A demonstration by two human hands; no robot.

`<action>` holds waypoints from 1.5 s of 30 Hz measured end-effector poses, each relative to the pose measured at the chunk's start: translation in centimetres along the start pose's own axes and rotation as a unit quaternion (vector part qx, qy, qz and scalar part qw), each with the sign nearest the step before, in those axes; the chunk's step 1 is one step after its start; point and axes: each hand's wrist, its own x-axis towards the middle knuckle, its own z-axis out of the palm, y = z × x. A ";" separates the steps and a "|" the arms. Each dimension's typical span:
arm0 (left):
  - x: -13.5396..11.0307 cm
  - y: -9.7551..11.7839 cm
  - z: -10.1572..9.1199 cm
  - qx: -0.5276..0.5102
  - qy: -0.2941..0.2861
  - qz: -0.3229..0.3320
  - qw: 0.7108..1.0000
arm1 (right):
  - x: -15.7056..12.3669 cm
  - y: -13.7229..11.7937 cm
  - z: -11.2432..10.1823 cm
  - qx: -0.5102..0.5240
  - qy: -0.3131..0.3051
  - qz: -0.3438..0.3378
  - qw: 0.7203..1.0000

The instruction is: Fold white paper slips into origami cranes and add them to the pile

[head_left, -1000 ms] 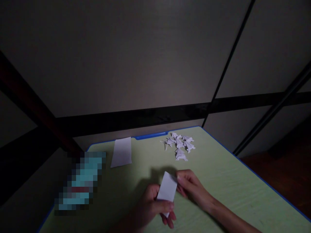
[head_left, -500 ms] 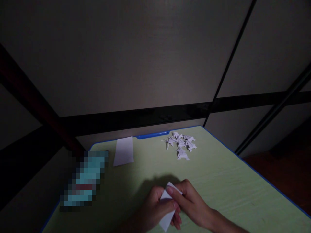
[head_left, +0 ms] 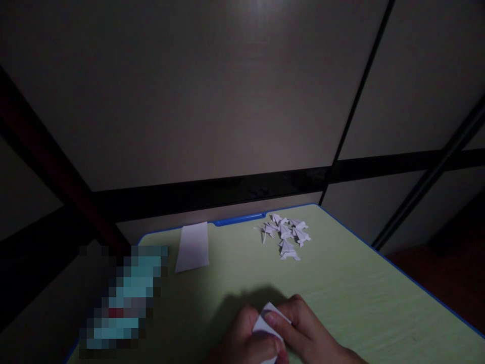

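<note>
Between my two hands is a small piece of folded white paper [head_left: 265,326], tilted, low in the view over the table's near part. My left hand [head_left: 242,338] is closed on its left side, the thumb lying across the paper. On the upper right side, my right hand [head_left: 303,326] pinches it with the thumb pressed on top. The paper's lower part is partly covered by my fingers. Farther back on the table lies a cluster of several folded white paper figures [head_left: 286,230], shaped like frogs.
A white sheet of paper [head_left: 193,247] lies at the back left of the pale green table [head_left: 359,283]. Left of it is a blurred teal object [head_left: 129,298]. A blue handle [head_left: 240,219] sits in the far edge, close to a panelled cabinet [head_left: 212,101].
The view has tilted up slightly, so the table and hands sit lower in the picture. Both hands keep hold of the folded paper, their grip much the same.
</note>
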 end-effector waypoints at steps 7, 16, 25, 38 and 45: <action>0.1 0.1 0.3 -0.025 -0.010 0.012 1.000 | 0.2 0.1 -0.5 0.020 0.007 -0.012 1.000; 0.6 0.0 0.1 -0.015 -0.016 0.026 0.999 | 0.3 -0.3 -1.4 0.009 -0.012 -0.014 1.000; 1.9 -1.1 0.2 -0.012 0.000 0.026 1.000 | 0.5 -1.0 -3.6 0.012 0.036 0.020 0.999; 3.8 -2.3 -0.2 -0.123 -0.022 0.106 0.987 | 0.6 0.1 -3.5 0.069 0.093 0.045 0.992; 3.2 -2.2 0.1 -0.095 0.017 0.124 0.988 | 0.5 -0.5 -3.2 0.108 0.081 0.030 0.990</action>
